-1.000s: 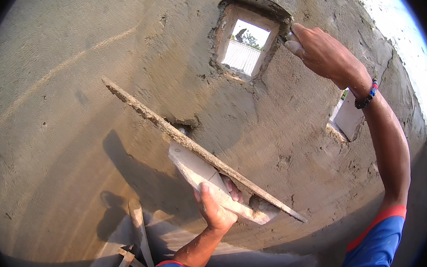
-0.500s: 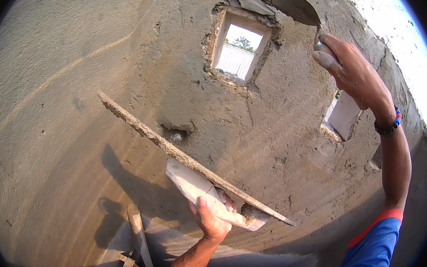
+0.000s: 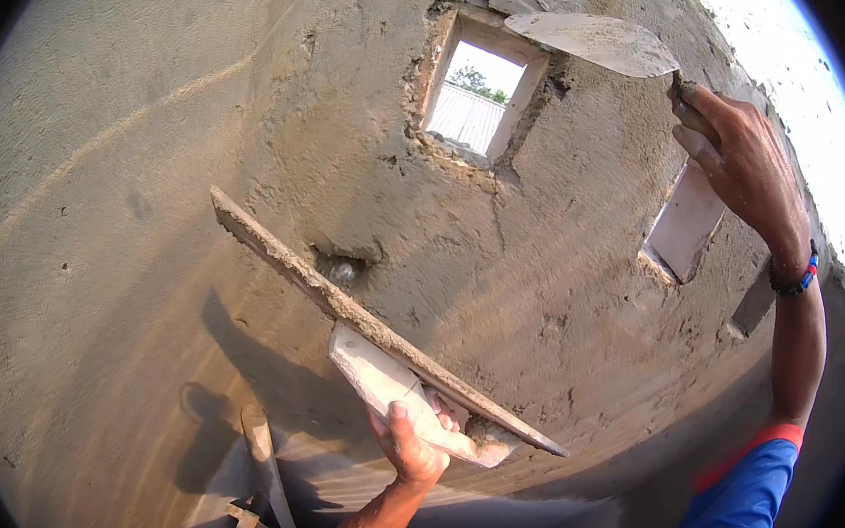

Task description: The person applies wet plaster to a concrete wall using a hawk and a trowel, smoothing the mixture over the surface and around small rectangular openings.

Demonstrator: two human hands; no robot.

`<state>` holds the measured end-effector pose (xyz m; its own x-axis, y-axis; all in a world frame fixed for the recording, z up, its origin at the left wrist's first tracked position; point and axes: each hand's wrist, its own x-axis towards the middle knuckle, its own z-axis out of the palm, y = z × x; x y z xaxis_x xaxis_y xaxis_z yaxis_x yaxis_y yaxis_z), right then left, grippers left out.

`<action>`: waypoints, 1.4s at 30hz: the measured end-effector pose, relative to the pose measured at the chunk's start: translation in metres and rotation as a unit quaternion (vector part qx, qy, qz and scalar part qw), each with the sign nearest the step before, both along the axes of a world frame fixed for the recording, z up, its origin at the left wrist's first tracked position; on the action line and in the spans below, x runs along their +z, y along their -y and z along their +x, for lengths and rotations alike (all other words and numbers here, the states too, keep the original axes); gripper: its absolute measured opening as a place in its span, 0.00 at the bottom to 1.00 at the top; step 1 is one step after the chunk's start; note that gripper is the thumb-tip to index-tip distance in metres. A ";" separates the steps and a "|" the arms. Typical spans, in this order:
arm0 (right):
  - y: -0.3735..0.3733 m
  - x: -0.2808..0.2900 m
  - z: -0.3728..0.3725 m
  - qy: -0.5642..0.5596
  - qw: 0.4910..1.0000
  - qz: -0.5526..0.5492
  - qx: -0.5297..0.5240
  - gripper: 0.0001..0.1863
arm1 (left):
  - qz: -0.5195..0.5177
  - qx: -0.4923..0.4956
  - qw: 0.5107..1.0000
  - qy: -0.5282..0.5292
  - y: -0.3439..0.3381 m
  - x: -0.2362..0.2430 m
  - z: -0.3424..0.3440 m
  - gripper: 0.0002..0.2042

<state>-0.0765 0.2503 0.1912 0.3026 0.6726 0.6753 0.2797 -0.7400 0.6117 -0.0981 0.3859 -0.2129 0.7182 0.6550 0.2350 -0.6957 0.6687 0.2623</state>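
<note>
My left hand (image 3: 414, 445) is wrapped round the handle of a wooden plastering float (image 3: 378, 327), whose long mortar-crusted board is seen nearly edge-on, slanting down to the right in front of the wall. Up at the right, my right hand (image 3: 747, 164) grips a trowel (image 3: 604, 43) by its handle. The trowel's pale, leaf-shaped blade points left, its tip by the upper right corner of a small square opening (image 3: 476, 91). Whether the blade touches the wall I cannot tell. Grey, rough mortar covers the wall (image 3: 541, 255) behind both tools.
A second small opening (image 3: 687, 223) sits lower right, below my right wrist. Left of centre, a hole in the wall holds a rounded pale object (image 3: 342, 270). Wooden boards (image 3: 270, 474) lean at the lower left. Bright sky shows beyond the wall's edge at upper right.
My right hand has moved right and down, and the trowel blade has turned from its dark side to a pale face. The float in my left hand has shifted slightly and tilts a little differently.
</note>
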 end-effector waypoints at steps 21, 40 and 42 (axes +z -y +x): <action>-0.073 0.001 -0.036 0.248 0.913 -0.319 -0.062 0.05 | -0.068 -0.038 0.997 0.026 0.022 -0.020 0.006 0.29; -0.113 -0.059 0.002 0.109 0.932 -0.331 -0.099 0.13 | -0.089 0.010 0.996 -0.016 -0.003 -0.029 -0.009 0.28; -0.115 -0.066 0.008 0.084 0.939 -0.316 -0.106 0.12 | -0.085 0.003 0.996 -0.030 -0.003 -0.036 -0.006 0.29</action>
